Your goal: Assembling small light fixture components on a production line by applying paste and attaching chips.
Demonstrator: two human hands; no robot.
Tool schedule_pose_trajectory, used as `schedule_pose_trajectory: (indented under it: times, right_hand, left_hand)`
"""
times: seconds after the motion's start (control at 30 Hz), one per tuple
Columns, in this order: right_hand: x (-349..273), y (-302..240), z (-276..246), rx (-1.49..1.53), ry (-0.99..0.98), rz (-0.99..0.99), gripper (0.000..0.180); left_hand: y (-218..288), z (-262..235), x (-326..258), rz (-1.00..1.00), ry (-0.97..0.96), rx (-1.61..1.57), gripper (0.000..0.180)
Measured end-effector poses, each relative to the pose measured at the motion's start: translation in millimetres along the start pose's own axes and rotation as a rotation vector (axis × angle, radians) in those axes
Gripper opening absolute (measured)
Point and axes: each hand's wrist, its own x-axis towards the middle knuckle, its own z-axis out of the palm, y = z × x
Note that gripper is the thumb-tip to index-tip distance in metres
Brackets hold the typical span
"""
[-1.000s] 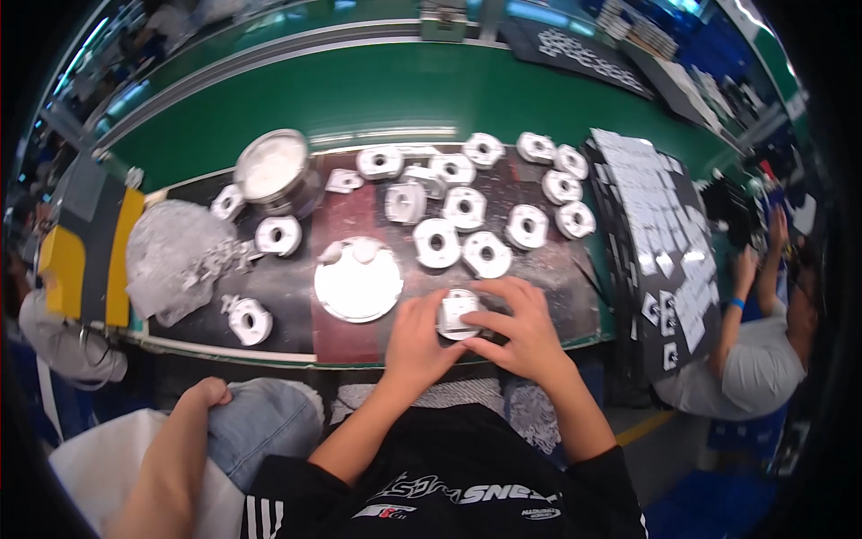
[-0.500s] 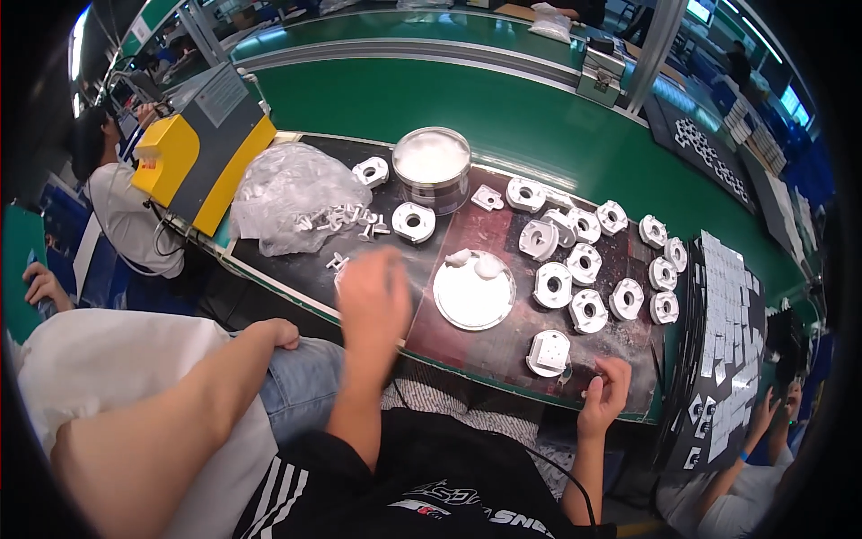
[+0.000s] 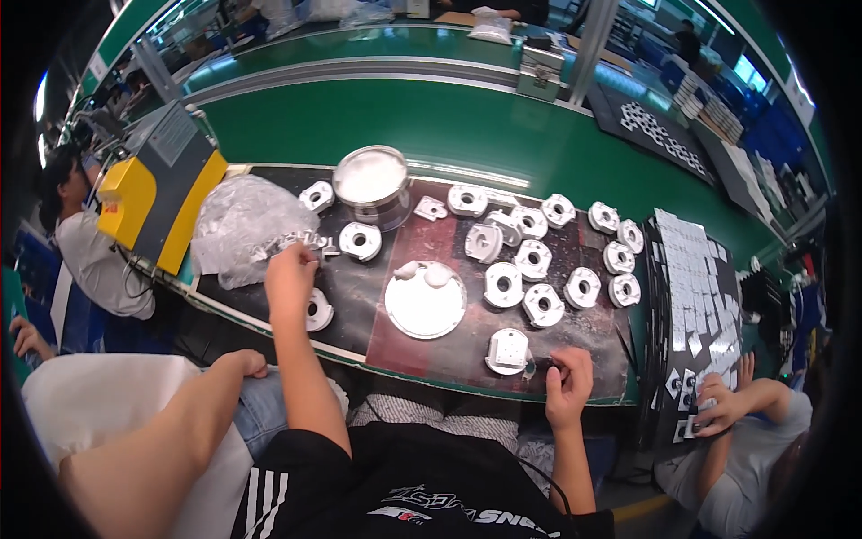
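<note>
My left hand [image 3: 292, 277] is at the near edge of a loose pile of small white plastic pieces [image 3: 316, 241], beside a clear plastic bag [image 3: 242, 220]. Its fingertips are drawn together among the pieces; what they grip is hidden. Just below that hand lies a round white housing [image 3: 321, 311] with a centre hole, partly covered by the wrist. My right hand [image 3: 570, 382] rests at the bench's front edge, fingers loosely curled, thumb apart, holding nothing. Left of it sits a white housing with a square plate on top [image 3: 508, 351].
Several round white housings [image 3: 533, 259] stand on the right half of the bench. A white disc lid [image 3: 426, 310] carries small white lumps, with a tub of white paste [image 3: 371, 184] behind it. A yellow-grey machine [image 3: 157, 193] stands left. Co-workers sit both sides; stacked black sheets [image 3: 660, 359] are right.
My left hand has moved left and away from me to the small white pieces, uncovering part of a round housing. The view has shifted. A right-side co-worker's hand now reaches over the black sheets.
</note>
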Motion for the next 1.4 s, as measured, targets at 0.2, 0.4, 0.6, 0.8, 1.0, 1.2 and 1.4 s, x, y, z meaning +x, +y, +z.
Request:
schedule_pose_trajectory:
  times: [0.2,0.4,0.6,0.8,1.0,1.2,1.4]
  right_hand:
    - [5,-8,-3,0.069,0.03,0.016,0.017]
    - [44,-88,3,0.006,-0.284,-0.27,0.031]
    - [65,-93,8,-0.035,-0.427,-0.367,0.026]
    - [90,-72,23,-0.006,-0.567,-0.474,0.022]
    - [148,-50,67,-0.187,-0.551,-0.542,0.013]
    - [176,-24,118,-0.312,-0.555,-0.64,0.012]
    - [174,-16,139,-0.417,-0.601,-0.633,0.009]
  left_hand:
    - [71,-47,-53,0.031,0.023,-0.435,0.012]
    - [118,-3,-149,0.095,-0.983,-1.485,0.017]
    - [121,30,-169,-0.046,-1.116,-1.675,0.018]
    - [124,52,-180,-0.113,-0.842,-1.656,0.019]
    - [97,106,-216,0.527,0.083,-1.061,0.026]
    - [114,102,-206,0.685,0.081,-0.781,0.022]
    - [112,99,-206,0.664,0.032,-0.758,0.02]
